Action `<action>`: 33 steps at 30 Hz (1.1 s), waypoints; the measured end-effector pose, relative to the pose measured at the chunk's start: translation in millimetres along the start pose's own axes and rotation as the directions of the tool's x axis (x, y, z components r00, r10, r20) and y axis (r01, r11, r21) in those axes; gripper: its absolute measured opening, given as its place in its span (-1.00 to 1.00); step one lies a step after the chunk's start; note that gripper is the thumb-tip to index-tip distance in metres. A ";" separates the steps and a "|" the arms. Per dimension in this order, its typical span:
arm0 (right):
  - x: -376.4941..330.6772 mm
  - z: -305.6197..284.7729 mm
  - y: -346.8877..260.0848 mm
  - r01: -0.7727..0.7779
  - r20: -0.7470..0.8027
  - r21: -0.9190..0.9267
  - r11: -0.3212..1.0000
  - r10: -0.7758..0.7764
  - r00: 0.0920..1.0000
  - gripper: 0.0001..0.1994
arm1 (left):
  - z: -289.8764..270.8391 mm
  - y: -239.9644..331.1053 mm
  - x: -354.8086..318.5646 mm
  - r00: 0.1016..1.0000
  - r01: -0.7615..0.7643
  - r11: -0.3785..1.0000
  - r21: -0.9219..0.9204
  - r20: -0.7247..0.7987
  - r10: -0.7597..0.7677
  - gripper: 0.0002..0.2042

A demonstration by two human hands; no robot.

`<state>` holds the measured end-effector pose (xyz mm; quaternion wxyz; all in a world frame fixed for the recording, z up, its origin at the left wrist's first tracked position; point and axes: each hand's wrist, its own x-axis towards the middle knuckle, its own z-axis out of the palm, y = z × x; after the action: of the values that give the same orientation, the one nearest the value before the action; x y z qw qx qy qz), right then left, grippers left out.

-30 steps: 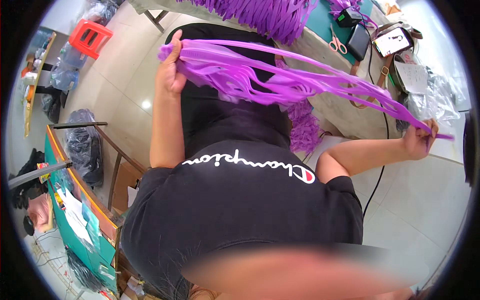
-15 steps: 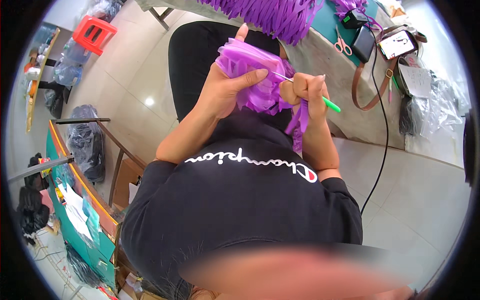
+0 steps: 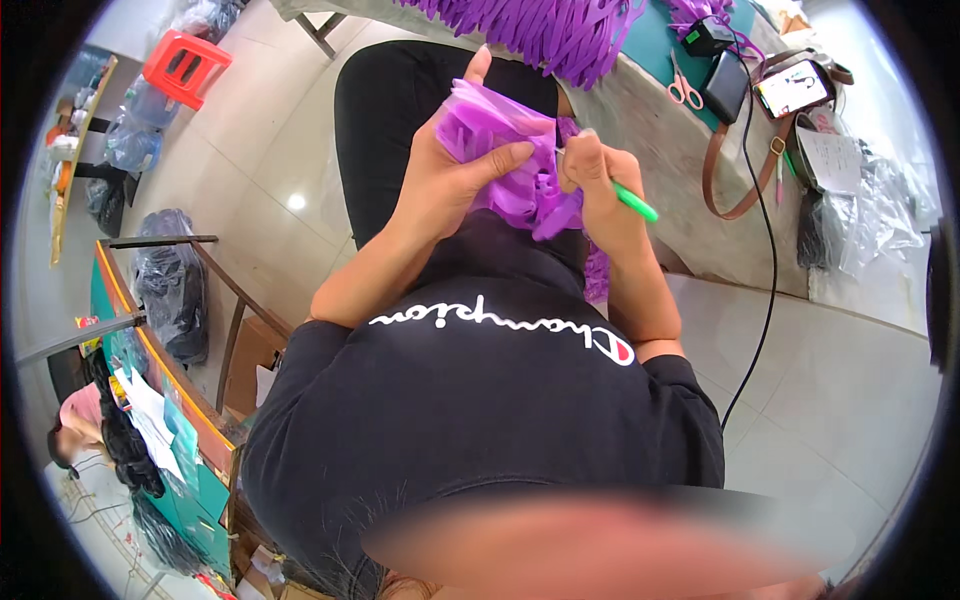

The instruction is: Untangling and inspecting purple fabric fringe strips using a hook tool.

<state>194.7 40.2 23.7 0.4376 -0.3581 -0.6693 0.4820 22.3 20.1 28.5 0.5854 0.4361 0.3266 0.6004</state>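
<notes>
A bunched piece of thin, glossy purple material (image 3: 488, 122) is held up in front of my chest. My left hand (image 3: 447, 165) is closed around its left side, the thumb pressing on the front and one fingertip rising above the top edge. My right hand (image 3: 604, 185) is wrapped round a slim crochet hook with a bright green handle (image 3: 635, 202), which slants down to the right. The fingers and the purple material hide the hook's tip. Loose purple folds hang below, between my hands.
A fabric-covered table (image 3: 650, 150) bears a heap of purple strips (image 3: 540, 30), scissors (image 3: 685, 85), a phone (image 3: 795, 88), a black case (image 3: 727, 88) and a brown strap (image 3: 715, 195). A black cable (image 3: 768, 290) hangs down. Left are a red stool (image 3: 187, 68) and a co-worker (image 3: 80, 420).
My right hand has turned and shifted slightly left, bringing the hook's handle lower and closer. The purple strip below that hand has swung left. A co-worker has come into sight at far left.
</notes>
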 end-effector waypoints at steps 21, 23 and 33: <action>3.8 -1.0 3.6 0.605 0.103 -0.225 0.764 -0.599 0.794 -0.49 | 8.0 -11.0 1.4 0.969 0.174 0.979 -0.108 -0.159 -0.190 -0.89; 5.4 -0.4 7.9 0.622 0.124 -0.253 0.741 -0.612 0.781 -0.52 | 10.0 -9.8 0.7 0.971 0.163 0.982 -0.093 -0.160 -0.176 -0.89; -2.7 -1.0 -16.3 -0.080 0.143 -0.381 0.921 0.144 0.979 -0.56 | 7.7 -10.3 -2.1 0.980 -0.021 0.959 0.282 -0.186 0.076 -0.88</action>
<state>195.6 33.5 38.8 0.2751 -0.4308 -0.7615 0.3986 33.5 18.2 22.0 0.4683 0.4609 0.4528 0.6026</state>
